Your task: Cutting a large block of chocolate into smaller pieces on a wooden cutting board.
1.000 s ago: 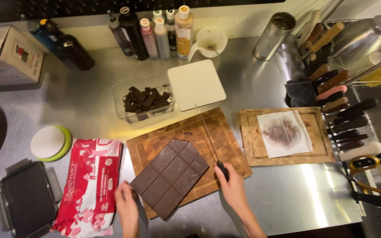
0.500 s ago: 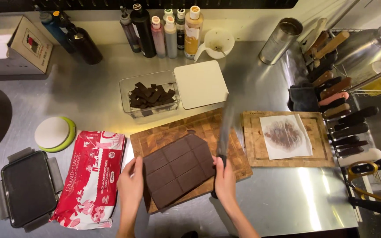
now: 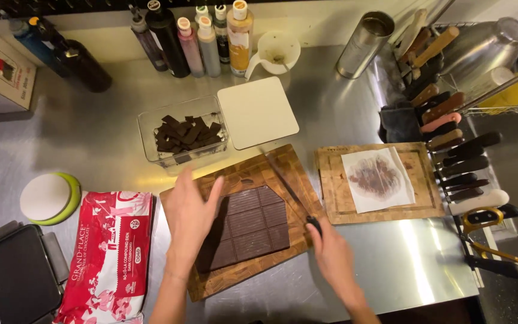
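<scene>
A large slab of dark chocolate point(image 3: 248, 226), scored into rectangular blocks with one upper-right corner cut away, lies flat and slightly askew on a wooden cutting board point(image 3: 244, 223) at lower centre of the frame. A dark-handled knife point(image 3: 292, 195) slants across the board's right side, its blade just right of the slab's edge.

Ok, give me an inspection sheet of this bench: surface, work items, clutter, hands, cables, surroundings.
Surface: steel counter.
Job's things: dark chocolate slab on a wooden cutting board; knife.
Clutter: clear tub of chocolate pieces, white lid, red bag, second board with stained paper.
Grippers: left hand flat on the slab; right hand grips the knife.
Cables: nothing seen.
Surroundings: sauce bottles, knife rack.
</scene>
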